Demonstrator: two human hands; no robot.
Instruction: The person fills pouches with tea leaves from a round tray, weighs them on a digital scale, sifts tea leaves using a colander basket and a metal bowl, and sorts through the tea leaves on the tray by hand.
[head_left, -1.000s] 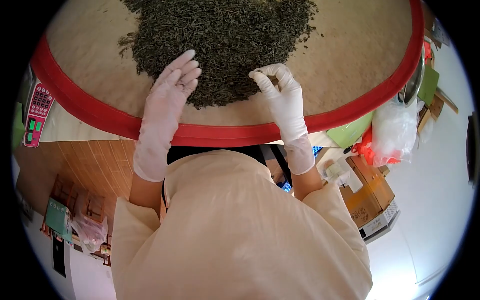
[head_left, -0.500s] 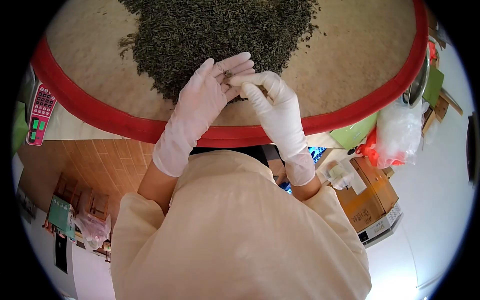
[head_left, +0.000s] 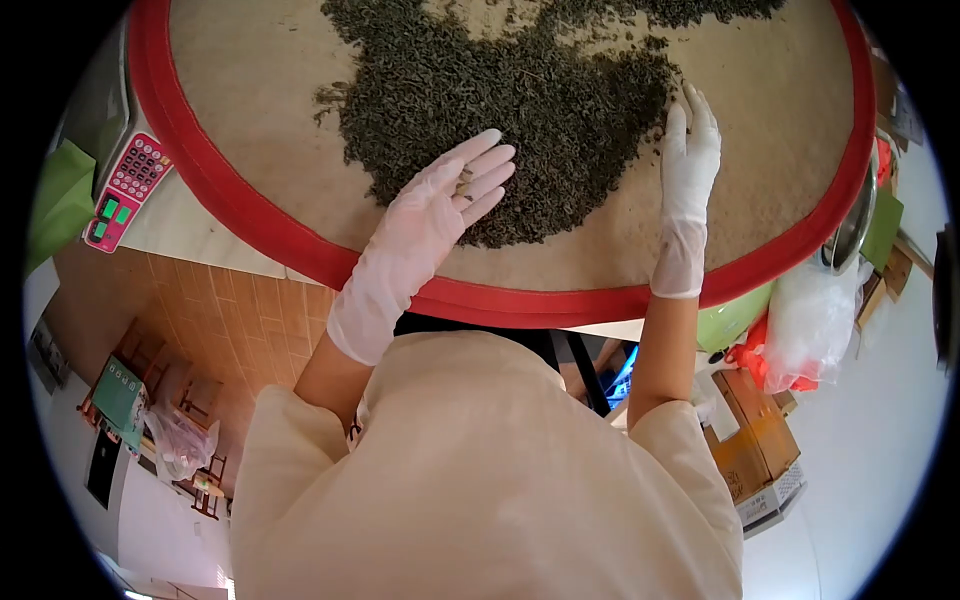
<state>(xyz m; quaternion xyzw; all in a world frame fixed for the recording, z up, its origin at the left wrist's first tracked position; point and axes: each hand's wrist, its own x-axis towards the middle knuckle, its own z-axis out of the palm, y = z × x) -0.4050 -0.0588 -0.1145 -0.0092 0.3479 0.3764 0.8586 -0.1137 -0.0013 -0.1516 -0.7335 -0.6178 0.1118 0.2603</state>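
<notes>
Dark, curled dried leaves that look like tea lie in a heap [head_left: 560, 130] on a round tan tray with a red cloth rim [head_left: 480, 304]. My left hand [head_left: 440, 200], in a thin whitish glove, is palm up over the near side of the heap. Its fingers are stretched out, and a few small yellowish-brown bits [head_left: 463, 186] rest on them. At the heap's right edge is my gloved right hand [head_left: 690, 150], fingers extended and thumb slightly apart. Its fingertips are close to loose leaves; whether they touch any, I cannot tell.
A pink keypad scale [head_left: 128, 190] stands left of the tray. To the right are a metal bowl [head_left: 853, 228], a clear plastic bag [head_left: 815, 310] and a cardboard box [head_left: 755, 430]. Another patch of leaves [head_left: 700, 10] lies at the tray's far side.
My right hand has left the left palm, where its fingers were pinching, and reached right to the heap's edge with fingers extended. My left hand stays palm up. The view has shifted.
</notes>
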